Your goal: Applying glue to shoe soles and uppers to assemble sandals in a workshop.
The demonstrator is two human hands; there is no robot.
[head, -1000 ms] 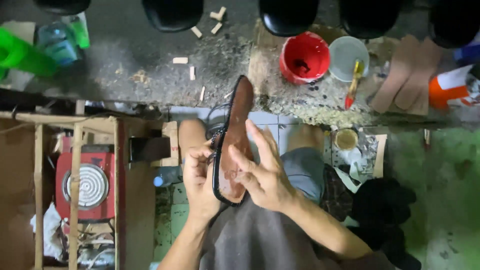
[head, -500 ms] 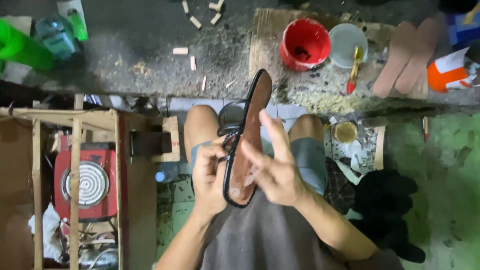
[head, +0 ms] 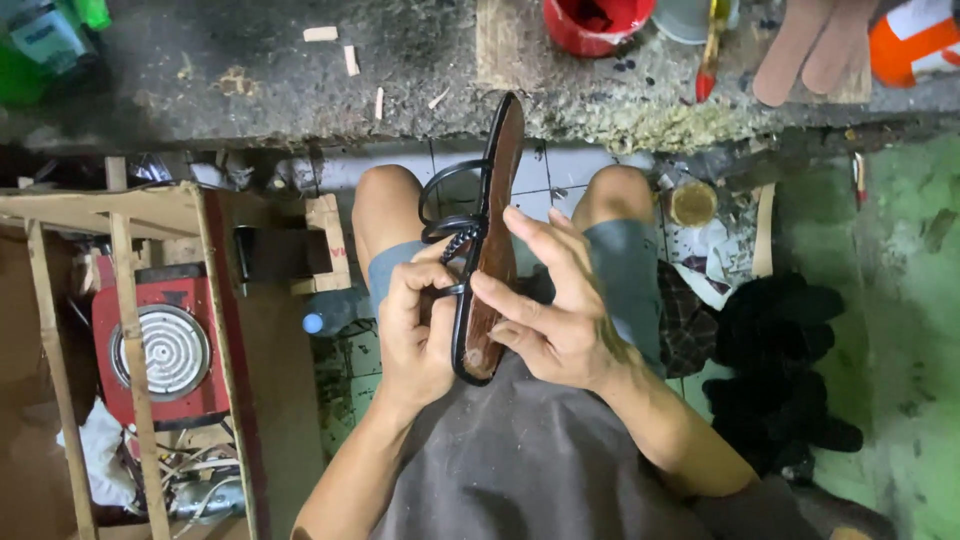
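I hold a brown sandal sole with black edging and black straps point(head: 496, 200) upright over my lap, turned on its side. My left hand point(head: 415, 325) grips the black straps and the sole's left edge near the heel. My right hand point(head: 550, 305) lies flat against the brown face of the sole, fingers spread and pressing on it. My knees show on either side of the sandal.
A red bucket point(head: 590, 20) and a brush with a red tip point(head: 708, 55) stand on the rough concrete ledge point(head: 300, 90) ahead, beside tan sole cutouts point(head: 815, 45). A red electric coil stove point(head: 160, 350) sits in a wooden frame point(head: 130, 300) at left. Black cloth point(head: 780, 350) lies at right.
The sandal has tilted slightly right and sits lower in view as the camera dipped. My right hand's fingers have shifted along the sole's face; my left hand stays on the straps.
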